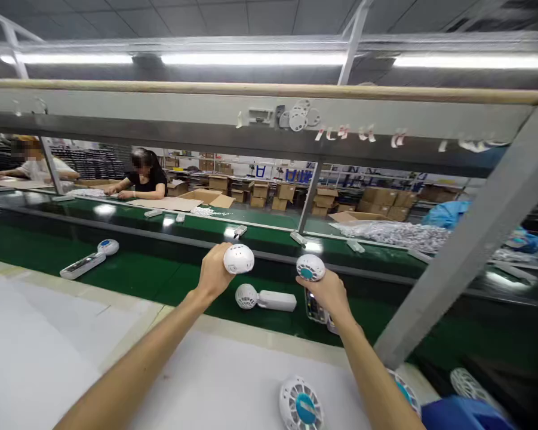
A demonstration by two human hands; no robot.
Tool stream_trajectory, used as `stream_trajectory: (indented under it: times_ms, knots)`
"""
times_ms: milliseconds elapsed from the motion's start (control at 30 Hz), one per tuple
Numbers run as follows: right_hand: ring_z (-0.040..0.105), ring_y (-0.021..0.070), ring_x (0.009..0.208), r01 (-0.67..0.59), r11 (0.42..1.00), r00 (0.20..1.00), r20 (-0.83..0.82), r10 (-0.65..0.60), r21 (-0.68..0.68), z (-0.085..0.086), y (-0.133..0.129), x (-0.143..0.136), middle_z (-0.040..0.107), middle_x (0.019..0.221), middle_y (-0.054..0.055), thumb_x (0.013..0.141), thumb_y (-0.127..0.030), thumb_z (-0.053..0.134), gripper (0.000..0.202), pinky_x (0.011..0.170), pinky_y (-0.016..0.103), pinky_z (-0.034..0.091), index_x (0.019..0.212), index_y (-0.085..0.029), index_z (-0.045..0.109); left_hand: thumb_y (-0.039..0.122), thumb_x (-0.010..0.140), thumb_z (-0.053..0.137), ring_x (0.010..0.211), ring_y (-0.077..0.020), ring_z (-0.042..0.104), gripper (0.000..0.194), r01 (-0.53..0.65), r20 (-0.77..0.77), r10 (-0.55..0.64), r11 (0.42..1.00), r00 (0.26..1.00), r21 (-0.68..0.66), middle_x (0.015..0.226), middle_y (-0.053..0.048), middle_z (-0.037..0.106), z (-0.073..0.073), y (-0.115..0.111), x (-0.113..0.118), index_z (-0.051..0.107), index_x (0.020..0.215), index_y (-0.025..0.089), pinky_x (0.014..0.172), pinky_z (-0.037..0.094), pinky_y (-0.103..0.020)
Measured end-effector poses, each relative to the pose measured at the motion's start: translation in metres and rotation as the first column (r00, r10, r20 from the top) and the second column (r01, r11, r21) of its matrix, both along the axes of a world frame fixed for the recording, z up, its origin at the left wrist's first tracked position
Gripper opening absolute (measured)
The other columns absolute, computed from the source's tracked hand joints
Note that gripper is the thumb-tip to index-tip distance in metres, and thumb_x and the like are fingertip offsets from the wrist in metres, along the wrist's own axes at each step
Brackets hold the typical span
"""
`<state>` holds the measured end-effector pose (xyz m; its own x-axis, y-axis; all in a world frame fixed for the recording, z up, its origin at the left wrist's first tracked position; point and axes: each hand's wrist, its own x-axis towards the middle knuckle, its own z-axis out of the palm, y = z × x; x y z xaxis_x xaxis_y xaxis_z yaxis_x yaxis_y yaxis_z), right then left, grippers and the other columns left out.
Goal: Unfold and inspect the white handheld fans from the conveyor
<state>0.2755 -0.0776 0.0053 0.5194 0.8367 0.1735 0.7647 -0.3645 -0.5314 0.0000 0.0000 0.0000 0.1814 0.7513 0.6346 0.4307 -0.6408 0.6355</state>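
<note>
Left hand [215,272] clasps a white domed plastic fan head [239,258], right hand [330,292] a white teal-centred fan head [310,267], and there between them, on the green conveyor belt [161,280], a white plastic handheld fan [269,299] lies left-to-right, round head toward the left hand!

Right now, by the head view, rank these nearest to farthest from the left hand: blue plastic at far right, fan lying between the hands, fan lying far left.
From the left hand:
1. White fan: just right, on the green belt.
2. Blue-centred fan: well left, same belt.
3. Blue plastic: far right, on the far side.
</note>
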Motion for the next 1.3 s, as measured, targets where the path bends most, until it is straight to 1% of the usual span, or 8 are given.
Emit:
stream_trajectory:
  times_ms: [167,300,600,767,900,1033,1167,1300]
  knots:
    - [0.065,0.0311,0.108,0.024,0.993,1.000,0.001,-0.024,-0.118,-0.022,0.008,0.001,0.069,0.116,0.014,0.086,-0.049,0.059,0.046,0.081,0.034,0.048,0.119,-0.018,0.063,0.025,0.073,0.068,0.091,-0.0233,0.067,0.028,-0.055,0.027,0.060,0.987,0.998,-0.152,0.094,-0.007,0.073,-0.010,0.015,0.004,0.068,0.099,0.015,0.075,0.050,-0.028]
    - [0.063,0.0345,0.110,0.003,0.976,0.999,0.051,0.009,-0.217,-0.027,0.008,0.001,0.067,0.117,0.015,0.087,-0.034,0.056,0.036,0.086,0.039,0.048,0.118,-0.019,0.067,0.027,0.070,0.070,0.075,-0.0232,0.068,0.017,-0.121,-0.060,0.107,0.937,0.992,-0.327,0.076,-0.006,0.072,-0.028,0.033,0.002,0.068,0.081,0.014,0.057,0.046,-0.026]
    - [0.056,0.0410,0.119,0.075,0.933,0.994,0.102,-0.041,-0.352,-0.033,0.004,0.002,0.056,0.131,0.022,0.086,-0.030,0.056,0.043,0.092,0.048,0.047,0.125,-0.011,0.061,0.038,0.082,0.061,0.102,-0.0330,0.063,0.031,-0.388,-0.420,0.242,0.869,0.875,-0.308,0.105,-0.016,0.067,-0.064,0.057,-0.026,0.061,0.103,0.015,0.080,0.048,-0.038]
    - [0.063,0.0363,0.111,0.027,0.901,0.999,-0.010,-0.035,-0.433,-0.048,0.011,0.001,0.067,0.115,0.019,0.079,-0.034,0.063,0.039,0.084,0.039,0.051,0.110,-0.010,0.066,0.027,0.090,0.048,0.125,-0.0382,0.044,0.038,-0.402,-0.540,0.299,0.912,0.787,-0.080,0.130,-0.021,0.052,-0.049,0.048,-0.024,0.054,0.124,0.012,0.099,0.039,-0.050]
    - [0.069,0.0302,0.097,-0.009,0.912,0.998,-0.064,-0.019,-0.410,-0.051,0.011,0.000,0.070,0.107,0.016,0.079,-0.041,0.058,0.036,0.071,0.032,0.052,0.098,-0.013,0.068,0.031,0.091,0.052,0.120,-0.0278,0.049,0.031,-0.083,-0.634,0.056,0.996,0.772,-0.013,0.124,-0.010,0.060,-0.044,0.027,0.008,0.061,0.119,0.021,0.104,0.037,-0.041]
    - [0.067,0.0345,0.101,0.012,0.929,0.999,-0.030,-0.025,-0.371,-0.047,0.007,-0.001,0.070,0.107,0.020,0.074,-0.042,0.059,0.036,0.072,0.034,0.051,0.091,-0.013,0.069,0.022,0.070,0.078,0.116,-0.0307,0.053,0.034,0.112,-0.674,-0.116,0.992,0.730,-0.049,0.113,-0.010,0.067,-0.056,0.006,0.034,0.068,0.102,0.020,0.099,0.040,-0.044]
    - [0.068,0.0350,0.097,-0.001,0.932,0.999,-0.049,-0.017,-0.363,-0.046,0.007,-0.006,0.070,0.100,0.019,0.071,-0.043,0.061,0.034,0.069,0.034,0.051,0.085,-0.013,0.069,0.012,0.064,0.080,0.113,-0.0336,0.056,0.026,0.089,-0.582,-0.109,0.994,0.806,-0.063,0.098,-0.012,0.071,-0.048,0.005,0.031,0.066,0.084,0.017,0.099,0.041,-0.047]
    - [0.067,0.0367,0.101,-0.024,0.947,0.996,-0.089,-0.005,-0.320,-0.053,0.011,-0.018,0.069,0.101,0.020,0.071,-0.041,0.063,0.030,0.068,0.034,0.052,0.082,-0.013,0.066,0.029,0.078,0.072,0.100,-0.0328,0.065,0.021,-0.031,-0.345,-0.010,0.993,0.939,-0.114,0.101,-0.013,0.071,-0.014,0.017,0.011,0.060,0.093,0.018,0.086,0.050,-0.045]
